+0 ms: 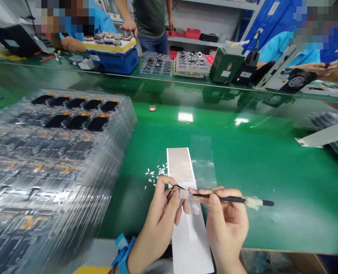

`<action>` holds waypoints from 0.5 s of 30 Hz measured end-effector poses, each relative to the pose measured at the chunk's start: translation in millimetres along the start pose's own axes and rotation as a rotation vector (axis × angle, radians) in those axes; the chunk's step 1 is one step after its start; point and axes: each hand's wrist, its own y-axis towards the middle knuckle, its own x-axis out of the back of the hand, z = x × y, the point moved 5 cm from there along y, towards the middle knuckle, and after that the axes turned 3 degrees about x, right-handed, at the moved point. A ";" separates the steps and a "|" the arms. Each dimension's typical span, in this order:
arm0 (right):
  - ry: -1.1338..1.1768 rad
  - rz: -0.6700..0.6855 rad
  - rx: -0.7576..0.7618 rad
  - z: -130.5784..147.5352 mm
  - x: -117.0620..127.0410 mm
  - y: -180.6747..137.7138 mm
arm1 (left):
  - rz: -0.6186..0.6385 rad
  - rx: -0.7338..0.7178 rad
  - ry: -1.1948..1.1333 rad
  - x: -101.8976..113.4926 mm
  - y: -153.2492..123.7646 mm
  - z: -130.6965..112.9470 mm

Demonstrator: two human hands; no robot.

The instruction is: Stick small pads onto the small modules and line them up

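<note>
The green bench (257, 160) spans the view; on its left stands a tall stack of clear trays (108, 171); a long white strip (190, 236) runs up from the near edge, a sheet of clear film (204, 163) lying beside its upper right; over the strip, the left hand (163, 220) slants up and rightward, index finger arched high, thumb stretched forward, the other fingers tucked beneath; it is clamped on a small part (184, 194), pinched above the strip; the right hand (227, 220) rises opposite, palm turned inward, thumb laid along the black tweezers (234, 199), fingers folded round behind; it is closed on them, holding them nearly level, tip pointing left at the small part; whether the tip touches, I cannot tell; a blue wrist strap (125, 255) circles the left wrist; tiny pale scraps (161, 172) lie scattered left of the strip.
</note>
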 end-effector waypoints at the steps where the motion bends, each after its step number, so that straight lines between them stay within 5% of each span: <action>1: -0.008 -0.004 0.011 0.0 -1.0 -0.4 | 0.010 0.003 -0.047 -2.4 0.5 0.8; 15: 0.002 -0.012 0.067 0.7 -2.7 0.6 | -0.007 0.006 -0.146 -12.1 2.4 2.2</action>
